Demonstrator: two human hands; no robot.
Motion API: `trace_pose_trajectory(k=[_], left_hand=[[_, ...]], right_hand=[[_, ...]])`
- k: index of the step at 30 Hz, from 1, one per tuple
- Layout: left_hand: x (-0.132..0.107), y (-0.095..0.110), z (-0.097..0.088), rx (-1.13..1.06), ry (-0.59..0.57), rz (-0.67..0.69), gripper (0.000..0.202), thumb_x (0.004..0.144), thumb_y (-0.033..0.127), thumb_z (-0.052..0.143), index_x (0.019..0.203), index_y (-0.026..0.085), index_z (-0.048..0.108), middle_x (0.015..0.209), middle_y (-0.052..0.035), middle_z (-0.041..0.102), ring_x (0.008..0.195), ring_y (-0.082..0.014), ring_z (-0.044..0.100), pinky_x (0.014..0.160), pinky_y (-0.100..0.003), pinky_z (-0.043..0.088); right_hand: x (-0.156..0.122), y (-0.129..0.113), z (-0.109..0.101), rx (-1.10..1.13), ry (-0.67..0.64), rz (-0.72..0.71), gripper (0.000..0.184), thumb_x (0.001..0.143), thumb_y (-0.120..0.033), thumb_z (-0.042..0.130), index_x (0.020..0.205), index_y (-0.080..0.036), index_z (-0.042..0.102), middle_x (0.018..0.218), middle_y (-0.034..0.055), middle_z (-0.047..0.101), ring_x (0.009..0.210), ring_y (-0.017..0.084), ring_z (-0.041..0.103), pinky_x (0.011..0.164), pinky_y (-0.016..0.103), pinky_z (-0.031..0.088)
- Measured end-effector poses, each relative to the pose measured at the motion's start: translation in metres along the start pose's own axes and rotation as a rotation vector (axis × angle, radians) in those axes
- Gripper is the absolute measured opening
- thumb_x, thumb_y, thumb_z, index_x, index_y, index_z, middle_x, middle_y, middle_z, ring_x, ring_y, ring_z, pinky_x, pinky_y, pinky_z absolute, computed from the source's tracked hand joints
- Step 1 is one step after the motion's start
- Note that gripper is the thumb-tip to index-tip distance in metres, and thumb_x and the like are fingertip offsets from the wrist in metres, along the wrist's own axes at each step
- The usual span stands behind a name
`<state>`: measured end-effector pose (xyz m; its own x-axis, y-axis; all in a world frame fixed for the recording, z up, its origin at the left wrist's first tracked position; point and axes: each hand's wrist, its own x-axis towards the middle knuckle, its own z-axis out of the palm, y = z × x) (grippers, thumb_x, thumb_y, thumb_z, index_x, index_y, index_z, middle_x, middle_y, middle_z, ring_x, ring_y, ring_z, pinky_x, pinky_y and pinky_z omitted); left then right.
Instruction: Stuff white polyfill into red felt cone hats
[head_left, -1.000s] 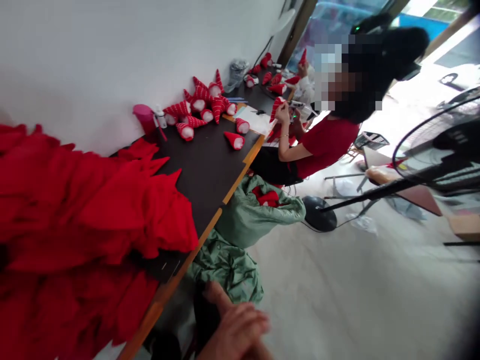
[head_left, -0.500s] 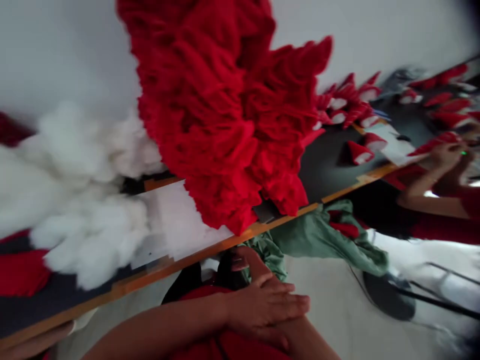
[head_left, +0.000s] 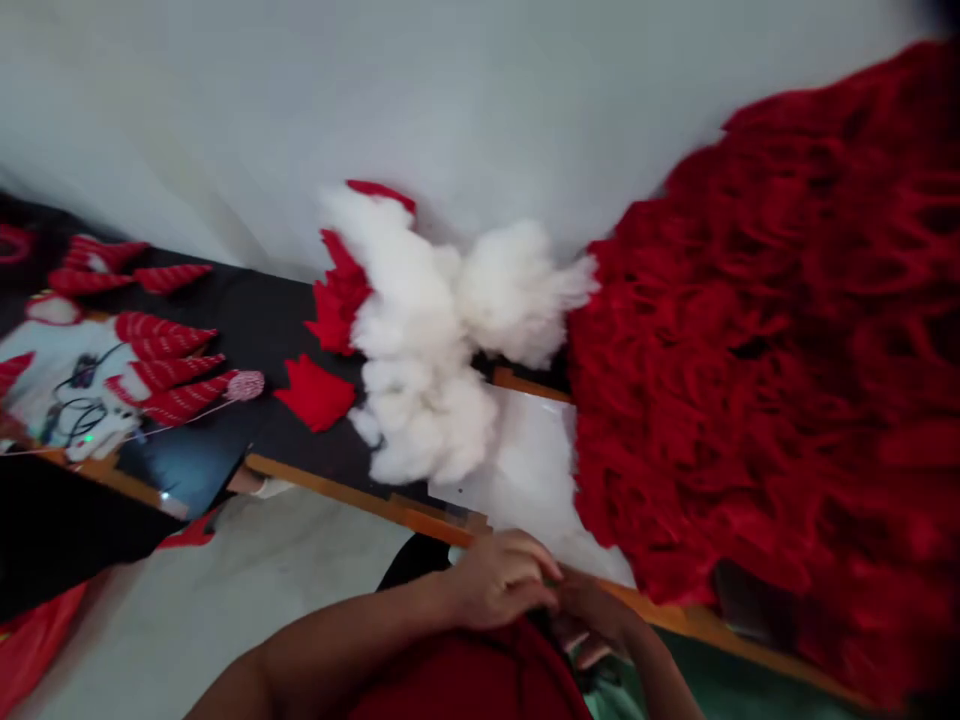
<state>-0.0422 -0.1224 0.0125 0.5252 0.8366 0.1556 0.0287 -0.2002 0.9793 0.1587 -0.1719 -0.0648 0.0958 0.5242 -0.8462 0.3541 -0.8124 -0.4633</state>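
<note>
My left hand point(head_left: 506, 580) and my right hand point(head_left: 600, 615) meet at the lower middle, in front of my red top and by the table's front edge. The left fingers are curled inward, their tips against the right hand; whatever they pinch, if anything, is hidden. My right hand is darker and partly blurred, its lower fingers loosely apart with nothing visible in them. Just beyond the hands lies a white sheet point(head_left: 529, 460). A large heap of red fabric pieces point(head_left: 712, 350) rises on the right, and a mound of white stuffing point(head_left: 427, 330) sits left of the sheet.
Red pointed fabric pieces point(head_left: 319, 393) lie left of the stuffing. Further left are red striped cone hats point(head_left: 169, 340), dark cables point(head_left: 82, 410) and a person's dark clothing point(head_left: 45, 530). The table's wooden edge point(head_left: 360, 500) runs before me; a pale wall point(head_left: 450, 110) stands behind.
The view has swung left, so the red heap now appears on the right. My hands have gone from crossed, the left lying flat over the right forearm, to meeting at the fingers.
</note>
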Motion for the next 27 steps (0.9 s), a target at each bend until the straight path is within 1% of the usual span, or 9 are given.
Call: trace_pose_trajectory(k=[3, 7, 8, 10, 12, 15, 20, 24, 27], left_hand=[[-0.023, -0.010, -0.071, 0.202, 0.551, -0.209, 0.025, 0.087, 0.030, 0.041, 0.076, 0.022, 0.062, 0.080, -0.0060, 0.065, 0.074, -0.0187, 0.061, 0.070, -0.030, 0.048], [-0.042, -0.032, -0.167, 0.438, 1.116, -0.379, 0.013, 0.084, 0.029, 0.050, 0.087, 0.018, 0.057, 0.079, -0.0026, 0.056, 0.075, -0.0159, 0.055, 0.073, -0.027, 0.045], [-0.043, -0.037, -0.189, 0.473, 1.173, -0.394, 0.013, 0.081, 0.028, 0.053, 0.087, 0.017, 0.057, 0.083, -0.0029, 0.055, 0.081, -0.0160, 0.055, 0.078, -0.027, 0.044], [-0.037, -0.046, -0.223, 0.513, 1.199, -0.415, 0.015, 0.076, 0.026, 0.060, 0.085, 0.014, 0.058, 0.090, -0.0029, 0.055, 0.093, -0.0163, 0.055, 0.084, -0.025, 0.042], [-0.028, -0.053, -0.243, 0.521, 1.182, -0.439, 0.014, 0.069, 0.020, 0.067, 0.077, 0.013, 0.058, 0.090, -0.0028, 0.057, 0.098, -0.0172, 0.055, 0.084, -0.024, 0.043], [-0.018, -0.064, -0.254, 0.501, 1.141, -0.478, 0.016, 0.071, 0.017, 0.063, 0.060, 0.014, 0.053, 0.078, -0.0005, 0.058, 0.093, -0.0143, 0.059, 0.076, -0.019, 0.046], [-0.018, -0.065, -0.267, 0.563, 1.136, -0.481, 0.021, 0.080, 0.017, 0.054, 0.059, 0.015, 0.052, 0.065, 0.0063, 0.056, 0.079, -0.0063, 0.059, 0.071, -0.013, 0.042], [-0.029, -0.021, -0.276, 0.751, 1.196, -0.421, 0.004, 0.076, 0.018, 0.058, 0.073, 0.020, 0.059, 0.068, 0.0078, 0.058, 0.074, -0.0073, 0.054, 0.071, -0.014, 0.039], [-0.040, 0.039, -0.249, 0.883, 1.032, -0.425, 0.014, 0.075, 0.020, 0.061, 0.087, 0.028, 0.062, 0.074, 0.0079, 0.061, 0.067, -0.0095, 0.052, 0.063, -0.017, 0.039]], right_hand=[[0.029, -0.032, 0.005, -0.063, -0.221, -0.086, 0.028, 0.064, -0.050, 0.060, 0.059, -0.023, 0.061, 0.056, 0.0018, 0.056, 0.051, 0.016, 0.058, 0.043, 0.026, 0.043], [0.060, -0.079, 0.015, -0.062, -0.175, -0.290, 0.037, 0.056, -0.049, 0.065, 0.080, -0.021, 0.065, 0.078, 0.0042, 0.063, 0.067, 0.018, 0.061, 0.053, 0.030, 0.050], [0.065, -0.090, 0.018, -0.034, -0.158, -0.337, 0.041, 0.055, -0.049, 0.065, 0.083, -0.019, 0.064, 0.081, 0.0051, 0.064, 0.068, 0.019, 0.061, 0.055, 0.032, 0.051], [0.071, -0.110, 0.023, 0.044, -0.137, -0.408, 0.045, 0.055, -0.049, 0.067, 0.087, -0.017, 0.064, 0.082, 0.0060, 0.063, 0.067, 0.019, 0.062, 0.056, 0.034, 0.053], [0.074, -0.128, 0.025, 0.141, -0.105, -0.450, 0.048, 0.056, -0.047, 0.069, 0.092, -0.017, 0.062, 0.083, 0.0048, 0.062, 0.064, 0.017, 0.062, 0.054, 0.033, 0.053], [0.079, -0.155, 0.022, 0.269, -0.007, -0.536, 0.049, 0.060, -0.043, 0.069, 0.102, -0.019, 0.059, 0.086, 0.0019, 0.060, 0.059, 0.013, 0.060, 0.050, 0.029, 0.052], [0.107, -0.203, 0.019, 0.272, 0.024, -0.608, 0.057, 0.060, -0.033, 0.069, 0.115, -0.024, 0.056, 0.097, 0.0013, 0.059, 0.056, 0.007, 0.054, 0.047, 0.021, 0.047], [0.128, -0.226, 0.028, 0.232, -0.080, -0.590, 0.053, 0.052, -0.024, 0.072, 0.104, -0.022, 0.062, 0.077, -0.0023, 0.061, 0.051, 0.008, 0.050, 0.041, 0.019, 0.040], [0.133, -0.230, 0.034, 0.225, -0.155, -0.590, 0.020, 0.054, -0.024, 0.069, 0.072, -0.018, 0.064, 0.054, -0.0059, 0.054, 0.045, 0.008, 0.045, 0.040, 0.019, 0.035]])
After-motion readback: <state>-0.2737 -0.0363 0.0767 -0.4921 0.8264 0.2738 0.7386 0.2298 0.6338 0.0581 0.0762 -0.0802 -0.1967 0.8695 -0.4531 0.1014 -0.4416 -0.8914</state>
